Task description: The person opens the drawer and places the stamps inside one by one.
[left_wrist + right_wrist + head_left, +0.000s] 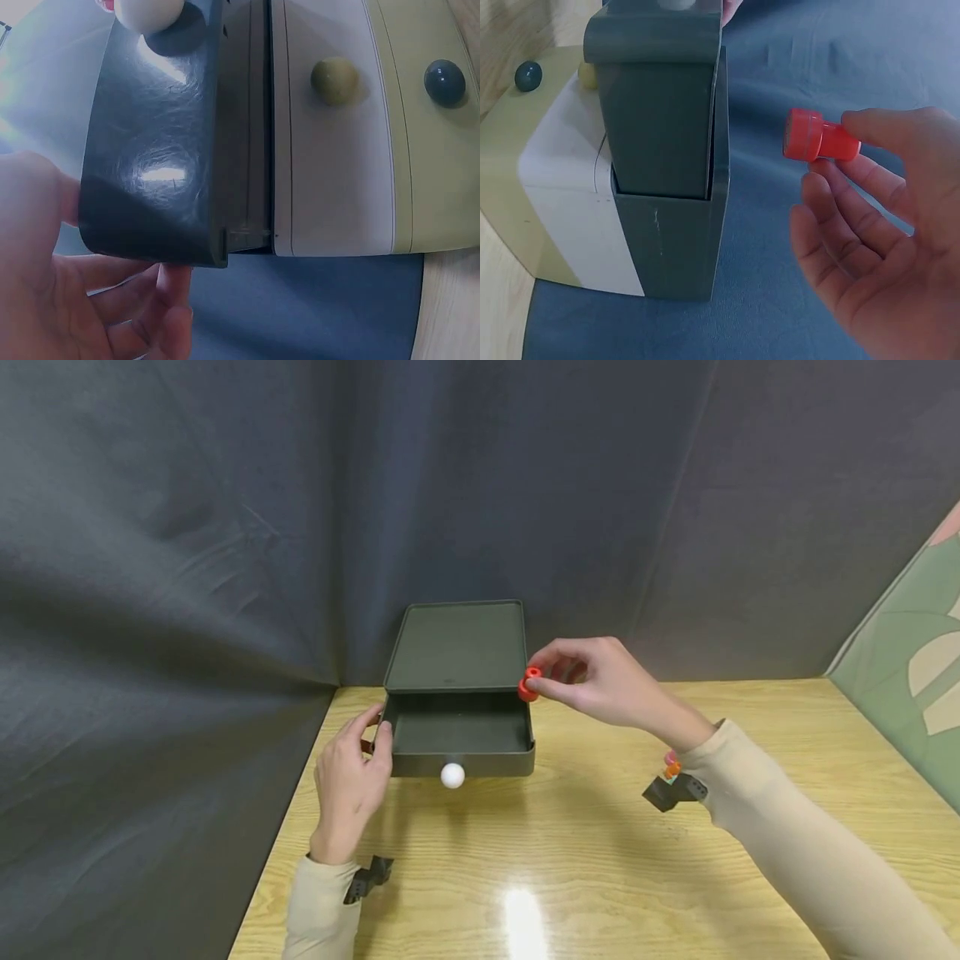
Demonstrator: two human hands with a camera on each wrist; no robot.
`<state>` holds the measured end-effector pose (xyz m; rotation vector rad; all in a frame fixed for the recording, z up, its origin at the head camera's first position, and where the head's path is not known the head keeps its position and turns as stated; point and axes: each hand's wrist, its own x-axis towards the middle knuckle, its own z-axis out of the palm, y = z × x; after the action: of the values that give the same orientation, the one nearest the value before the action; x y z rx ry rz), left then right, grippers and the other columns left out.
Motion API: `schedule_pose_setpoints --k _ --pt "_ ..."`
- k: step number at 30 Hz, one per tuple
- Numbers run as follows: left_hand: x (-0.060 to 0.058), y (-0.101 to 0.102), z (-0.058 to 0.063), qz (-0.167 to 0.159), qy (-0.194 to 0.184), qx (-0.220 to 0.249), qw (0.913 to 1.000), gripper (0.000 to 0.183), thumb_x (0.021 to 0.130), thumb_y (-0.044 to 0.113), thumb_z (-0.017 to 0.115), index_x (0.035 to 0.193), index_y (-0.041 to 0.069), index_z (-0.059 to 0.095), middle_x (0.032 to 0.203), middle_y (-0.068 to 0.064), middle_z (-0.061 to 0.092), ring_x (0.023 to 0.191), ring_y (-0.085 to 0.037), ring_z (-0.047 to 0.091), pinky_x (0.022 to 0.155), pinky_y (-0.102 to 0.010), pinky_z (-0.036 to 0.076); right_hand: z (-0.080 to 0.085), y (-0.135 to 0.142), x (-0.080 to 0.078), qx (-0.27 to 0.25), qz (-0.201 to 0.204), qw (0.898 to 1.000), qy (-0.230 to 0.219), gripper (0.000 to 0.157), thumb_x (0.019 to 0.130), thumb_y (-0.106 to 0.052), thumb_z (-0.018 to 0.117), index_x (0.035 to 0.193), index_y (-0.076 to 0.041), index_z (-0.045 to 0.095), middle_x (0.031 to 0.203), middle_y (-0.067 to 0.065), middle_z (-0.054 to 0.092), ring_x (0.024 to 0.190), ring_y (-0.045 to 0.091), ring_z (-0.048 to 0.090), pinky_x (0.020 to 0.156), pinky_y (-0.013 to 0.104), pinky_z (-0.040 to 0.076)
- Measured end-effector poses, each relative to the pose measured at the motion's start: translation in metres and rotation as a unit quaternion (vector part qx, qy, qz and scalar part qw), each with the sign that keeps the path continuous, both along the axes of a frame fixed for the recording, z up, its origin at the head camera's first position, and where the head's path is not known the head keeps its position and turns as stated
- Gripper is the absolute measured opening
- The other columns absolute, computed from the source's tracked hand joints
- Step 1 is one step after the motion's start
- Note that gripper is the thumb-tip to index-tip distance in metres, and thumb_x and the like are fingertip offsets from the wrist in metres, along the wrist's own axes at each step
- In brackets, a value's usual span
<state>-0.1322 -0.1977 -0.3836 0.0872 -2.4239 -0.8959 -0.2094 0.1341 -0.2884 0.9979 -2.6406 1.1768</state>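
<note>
A dark green-grey drawer with a white round knob is pulled out of the top of a small chest. My left hand grips the drawer's left side, thumb over the rim and fingers along the outer wall. Above the drawer's right back corner, my right hand pinches a small red cylinder, wide at one end and narrow at the other, between thumb and fingertips. In the head view, the drawer's visible floor is bare.
Lower drawers in white and yellow-green carry a yellow knob and a dark knob. Small pink and orange pieces lie on the wooden table by my right sleeve. Dark curtains hang behind the chest.
</note>
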Motion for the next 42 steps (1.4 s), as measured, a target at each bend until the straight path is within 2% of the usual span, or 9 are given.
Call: schedule_pose_setpoints --k 7,15,20,28,34,42 --pt "0.002 -0.005 0.003 -0.010 -0.007 -0.011 0.9999 0.039 0.104 0.020 0.057 0.140 0.015 0.072 0.128 -0.008 0.077 0.079 -0.025 0.073 0.064 -0.044 0.050 0.002 -0.008 -0.001 -0.016 0.018 1.000 -0.013 0.008 0.097 -0.028 0.080 0.104 -0.024 0.080 0.089 -0.012 0.079 0.075 0.012 0.071 0.069 0.028 0.058" --pt "0.005 -0.009 0.005 -0.018 -0.019 -0.020 0.9994 0.039 0.105 0.020 0.055 0.141 0.017 0.072 0.131 -0.005 0.077 0.078 -0.024 0.074 0.062 -0.042 0.049 0.004 -0.021 0.000 -0.019 0.028 0.999 -0.021 0.008 0.095 -0.025 0.081 0.103 -0.024 0.080 0.090 -0.011 0.079 0.074 0.013 0.070 0.068 0.030 0.057" --pt "0.007 -0.010 0.007 -0.020 -0.024 -0.028 0.9991 0.040 0.105 0.020 0.055 0.141 0.018 0.072 0.130 -0.006 0.077 0.078 -0.024 0.073 0.062 -0.042 0.049 0.003 -0.028 0.000 -0.018 0.038 0.999 -0.016 0.008 0.095 -0.023 0.081 0.103 -0.022 0.080 0.089 -0.011 0.078 0.075 0.012 0.069 0.069 0.028 0.057" --pt "0.012 -0.011 0.012 -0.021 -0.030 -0.049 0.9981 0.039 0.104 0.018 0.056 0.139 0.015 0.073 0.121 -0.009 0.079 0.074 -0.025 0.070 0.060 -0.040 0.047 -0.002 -0.043 0.000 -0.020 0.043 0.999 -0.012 0.010 0.094 -0.022 0.082 0.103 -0.018 0.081 0.088 -0.008 0.078 0.079 0.011 0.069 0.076 0.033 0.059" --pt "0.014 -0.009 0.014 -0.018 -0.045 -0.049 0.9976 0.039 0.104 0.020 0.056 0.139 0.016 0.073 0.118 -0.009 0.079 0.075 -0.025 0.071 0.061 -0.041 0.047 -0.007 -0.054 -0.001 -0.012 0.038 0.999 -0.024 0.011 0.094 -0.023 0.082 0.104 -0.018 0.081 0.086 -0.008 0.077 0.078 0.011 0.071 0.074 0.032 0.059" --pt "0.012 -0.007 0.014 -0.021 -0.043 -0.051 0.9975 0.039 0.105 0.020 0.055 0.139 0.017 0.073 0.116 -0.008 0.079 0.073 -0.025 0.070 0.060 -0.040 0.047 -0.019 -0.062 -0.004 0.000 0.047 0.998 -0.033 0.014 0.095 -0.023 0.081 0.106 -0.016 0.080 0.088 -0.007 0.078 0.076 0.009 0.071 0.069 0.029 0.056"
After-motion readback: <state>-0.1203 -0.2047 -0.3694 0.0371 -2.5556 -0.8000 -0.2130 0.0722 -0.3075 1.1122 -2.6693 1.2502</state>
